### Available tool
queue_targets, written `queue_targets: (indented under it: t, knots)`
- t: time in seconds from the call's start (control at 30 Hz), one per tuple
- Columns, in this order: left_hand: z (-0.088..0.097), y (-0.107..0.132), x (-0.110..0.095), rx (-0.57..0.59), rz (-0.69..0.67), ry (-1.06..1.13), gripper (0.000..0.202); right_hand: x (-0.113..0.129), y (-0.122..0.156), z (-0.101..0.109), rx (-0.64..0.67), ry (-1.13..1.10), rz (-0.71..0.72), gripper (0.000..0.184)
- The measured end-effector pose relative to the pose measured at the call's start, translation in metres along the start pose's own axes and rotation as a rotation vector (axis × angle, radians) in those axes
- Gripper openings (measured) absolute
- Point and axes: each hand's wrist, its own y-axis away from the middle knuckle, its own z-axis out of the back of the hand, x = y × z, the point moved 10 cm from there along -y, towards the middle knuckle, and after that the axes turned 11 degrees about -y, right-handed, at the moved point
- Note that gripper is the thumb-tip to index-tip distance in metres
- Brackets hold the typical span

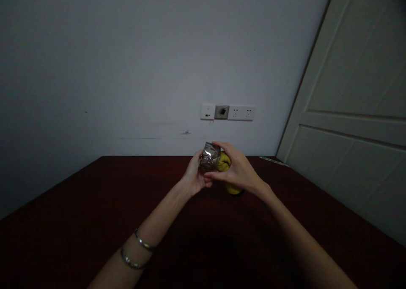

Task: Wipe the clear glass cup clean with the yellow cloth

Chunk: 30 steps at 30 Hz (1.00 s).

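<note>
Forearms [298,232], left hand [193,175] and right hand [239,170], their grip around shiny wrapper [210,157] (yellow cloth [224,162] alongside)

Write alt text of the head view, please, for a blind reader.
Left hand and right hand hold a shiny wrapper beside a yellow bundle over a dark red table, before a pale wall with sockets; a door is at right.

We record: pale wall [177,61] at twelve o'clock, bearing socket plates [241,113]; panelled door [355,86] at three; dark red surface [203,225] at six; dim light.
</note>
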Motion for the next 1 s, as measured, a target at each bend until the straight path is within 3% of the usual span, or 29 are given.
queue_targets:
  t: [0.1,0.17,0.23,0.3,0.37,0.47,0.67,1.0]
  knots:
    - [-0.002,-0.004,-0.002,0.173,-0.042,-0.293,0.066,-0.006,0.002,0.007,-0.074,-0.043,-0.049,0.075]
    - [-0.003,-0.003,-0.013,0.276,-0.155,-0.365,0.064,-0.014,0.003,0.01,-0.115,-0.138,-0.137,0.072]
    - [0.002,0.002,-0.034,0.289,-0.323,-0.363,0.065,-0.023,0.004,0.008,-0.122,-0.301,-0.257,0.067]
    - [0.007,0.008,-0.05,0.271,-0.44,-0.393,0.086,-0.028,0.006,0.002,-0.086,-0.473,-0.384,0.06]
    - [0.007,0.015,-0.058,0.262,-0.484,-0.516,0.108,-0.031,0.008,-0.006,-0.028,-0.583,-0.489,0.051]
    - [0.001,0.026,-0.066,0.229,-0.548,-0.717,0.117,-0.035,0.012,-0.011,0.036,-0.642,-0.591,0.04]
    - [-0.015,0.037,-0.07,0.211,-0.656,-0.912,0.108,-0.044,0.015,-0.016,0.056,-0.705,-0.682,0.035]
    - [-0.017,0.044,-0.079,0.079,-0.766,-0.986,0.082,-0.051,0.016,-0.022,0.071,-0.685,-0.704,0.034]
